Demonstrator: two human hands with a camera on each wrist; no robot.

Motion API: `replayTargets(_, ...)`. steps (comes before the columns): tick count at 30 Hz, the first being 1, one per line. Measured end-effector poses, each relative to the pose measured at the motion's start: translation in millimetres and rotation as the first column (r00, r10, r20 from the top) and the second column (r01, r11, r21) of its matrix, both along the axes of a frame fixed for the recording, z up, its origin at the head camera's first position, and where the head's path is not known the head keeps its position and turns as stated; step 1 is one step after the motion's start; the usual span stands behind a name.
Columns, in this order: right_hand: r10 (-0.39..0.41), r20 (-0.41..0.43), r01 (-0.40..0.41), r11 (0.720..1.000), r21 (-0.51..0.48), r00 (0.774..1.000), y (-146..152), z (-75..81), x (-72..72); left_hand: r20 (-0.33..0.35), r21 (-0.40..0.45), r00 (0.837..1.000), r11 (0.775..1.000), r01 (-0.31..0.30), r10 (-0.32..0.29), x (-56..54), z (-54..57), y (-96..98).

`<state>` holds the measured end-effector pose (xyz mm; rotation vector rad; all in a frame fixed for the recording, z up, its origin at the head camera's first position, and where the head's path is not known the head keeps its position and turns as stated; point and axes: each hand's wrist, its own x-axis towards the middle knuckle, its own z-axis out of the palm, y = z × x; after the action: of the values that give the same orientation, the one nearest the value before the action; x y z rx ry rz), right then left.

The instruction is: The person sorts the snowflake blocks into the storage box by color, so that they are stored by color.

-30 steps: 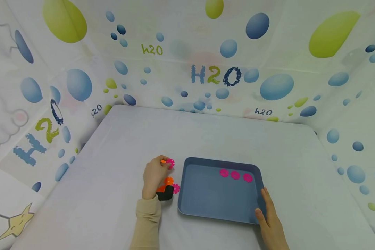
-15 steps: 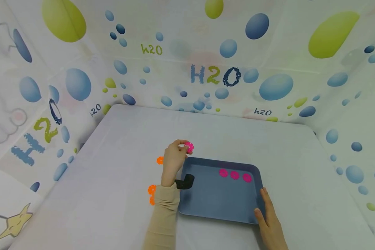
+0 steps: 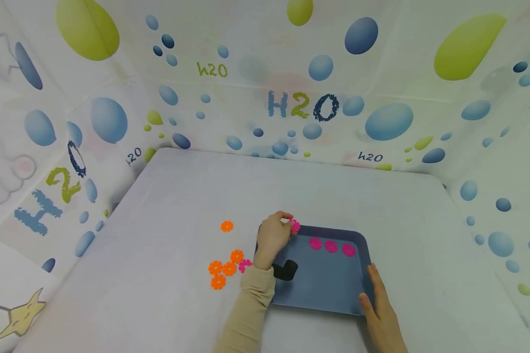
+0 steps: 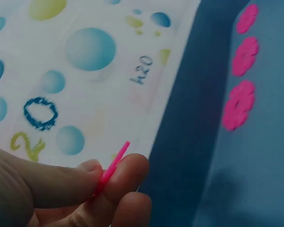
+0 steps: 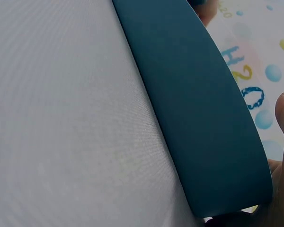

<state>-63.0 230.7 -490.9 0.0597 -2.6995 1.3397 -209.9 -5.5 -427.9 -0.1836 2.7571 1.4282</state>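
Observation:
Between thumb and fingertips my left hand (image 3: 273, 240) pinches a pink flower-shaped disc (image 4: 111, 171), seen edge-on in the left wrist view. It hangs over the far left part of a blue-grey tray (image 3: 322, 289). Inside the tray, a row of three pink flower discs (image 3: 331, 246) lies along the far wall, right of the held one. My right hand (image 3: 383, 314) rests against the tray's right side near the front corner, fingers straight, thumb at the rim. In the right wrist view, the tray's outer wall (image 5: 189, 94) fills the middle, with part of that hand at the right edge.
Left of the tray, several orange flower discs (image 3: 218, 282) lie in a cluster, beside a pink disc (image 3: 245, 265) partly covered by the left sleeve. A single orange disc (image 3: 227, 226) lies farther back. A patterned white cloth (image 3: 229, 98) rises behind the table.
My left hand has carried the pink disc from the pile on the left, rightward over the tray's far edge. The orange discs have come out from behind that arm. My right hand stays put.

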Motion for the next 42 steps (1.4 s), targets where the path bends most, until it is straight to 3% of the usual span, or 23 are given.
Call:
replayTargets(5, -0.004, 0.002, 0.004, 1.000, -0.002, 1.000, -0.5, -1.5, -0.5, 0.020, -0.102, 0.999, 0.993, 0.051, -0.049, 1.1, -3.8, 18.3)
replayTargets(12, -0.007, 0.001, 0.007, 1.000, 0.000, 1.000, 0.3, -1.4, -1.1, 0.037, -0.216, 0.998, 0.975, 0.054, -0.047, 2.2, -14.9, 24.3)
replayTargets(18, 0.000, -0.002, 0.000, 1.000, -0.002, 1.000, 0.5, -0.7, -0.7, 0.081, -0.237, 0.995, 0.969, 0.072, -0.054, 2.8, -16.7, 23.2)
replayTargets(28, 0.001, -0.008, -0.001, 1.000, -0.008, 1.000, -0.2, 0.1, -0.9, 0.088, -0.287, 0.995, 0.955, 0.071, -0.048, 2.8, -19.3, 22.8)
replayTargets(34, -0.002, 0.000, 0.002, 1.000, 0.001, 1.000, -0.3, 0.6, -0.3, 0.116, -0.328, 0.990, 0.938, 0.113, -0.078, 3.7, -21.9, 20.4)
replayTargets(38, 0.002, 0.004, -0.002, 1.000, -0.002, 1.000, -0.3, 1.3, 0.5, 0.102, -0.315, 0.986, 0.936, 0.157, -0.131, 9.4, -13.9, 12.0)
replayTargets(42, 0.008, 0.000, -0.008, 1.000, -0.006, 1.000, -0.4, 1.5, 0.1, -0.006, -0.168, 0.979, 0.965, 0.202, -0.206, 16.7, 4.4, -8.8)
